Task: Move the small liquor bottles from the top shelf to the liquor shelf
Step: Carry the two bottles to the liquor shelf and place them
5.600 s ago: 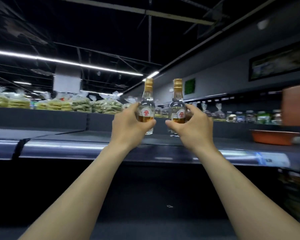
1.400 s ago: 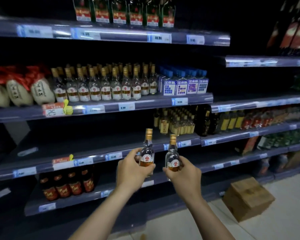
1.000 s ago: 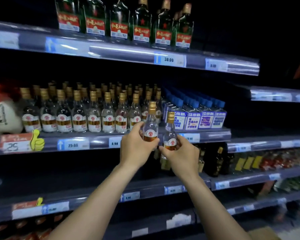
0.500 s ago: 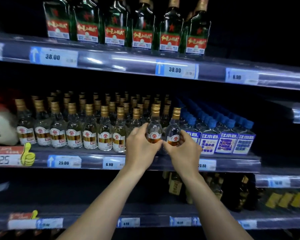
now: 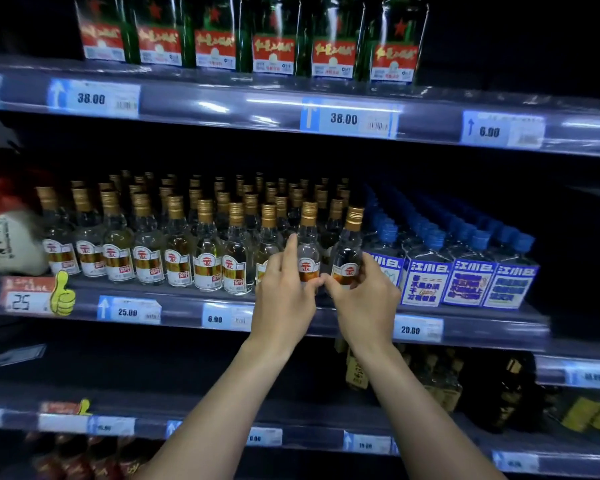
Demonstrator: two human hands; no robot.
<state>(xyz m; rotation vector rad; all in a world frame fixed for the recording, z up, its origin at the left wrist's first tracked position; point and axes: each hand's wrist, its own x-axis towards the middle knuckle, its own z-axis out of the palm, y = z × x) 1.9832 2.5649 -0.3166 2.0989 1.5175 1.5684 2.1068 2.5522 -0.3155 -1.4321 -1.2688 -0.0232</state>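
Two small clear liquor bottles with gold caps stand at the right end of the front row on the middle liquor shelf (image 5: 174,308). My left hand (image 5: 284,299) holds the left small bottle (image 5: 308,244) by its lower body, index finger raised along its side. My right hand (image 5: 364,299) wraps the right small bottle (image 5: 349,247), which tilts slightly right. Both bottle bases sit at shelf level, hidden behind my fingers. Several identical small bottles (image 5: 174,251) fill the shelf to the left.
Blue-labelled square bottles (image 5: 465,271) stand tight against the right bottle. Tall green bottles (image 5: 274,39) line the shelf above. A white ceramic jug (image 5: 11,244) sits far left. Darker bottles fill the lower shelves (image 5: 440,375).
The view has closed in on the shelf. Both hands have pushed the two bottles forward into the front row beside the blue bottles, and my left index finger has lifted.
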